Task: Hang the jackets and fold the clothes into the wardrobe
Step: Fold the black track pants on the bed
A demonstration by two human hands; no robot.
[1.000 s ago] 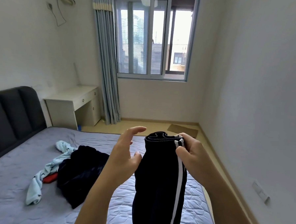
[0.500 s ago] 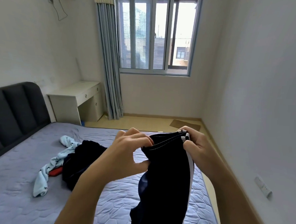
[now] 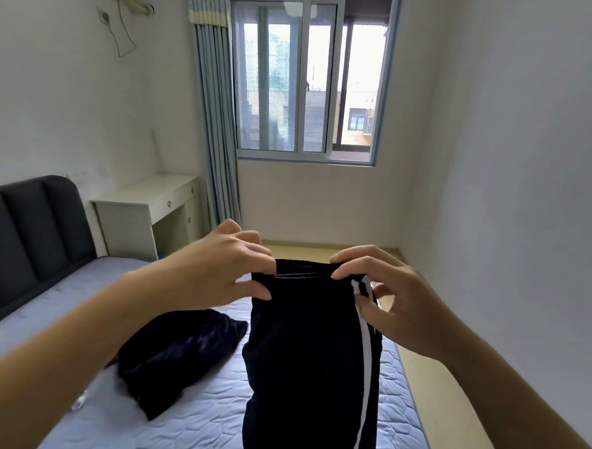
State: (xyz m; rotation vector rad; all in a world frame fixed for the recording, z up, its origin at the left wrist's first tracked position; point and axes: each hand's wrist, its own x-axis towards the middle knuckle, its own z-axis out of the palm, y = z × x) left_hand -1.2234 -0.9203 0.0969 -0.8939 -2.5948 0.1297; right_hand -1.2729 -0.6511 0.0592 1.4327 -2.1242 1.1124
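Dark navy trousers (image 3: 308,362) with a white side stripe hang in the air above the bed. My left hand (image 3: 223,268) pinches the left end of the waistband. My right hand (image 3: 383,297) pinches the right end, by the stripe. The waistband is stretched flat between both hands. Another dark garment (image 3: 178,352) lies crumpled on the bed (image 3: 191,431) below my left forearm, which hides the clothes farther left. No wardrobe is in view.
A dark padded headboard (image 3: 26,237) stands at the left, with a white desk (image 3: 147,213) beyond it and a blue curtain (image 3: 214,117) beside the window (image 3: 309,80). A strip of wooden floor (image 3: 443,403) runs between the bed and the right wall.
My left hand has taken hold of the waistband, and both hands have drawn it out flat. My view has swung a little to the right.
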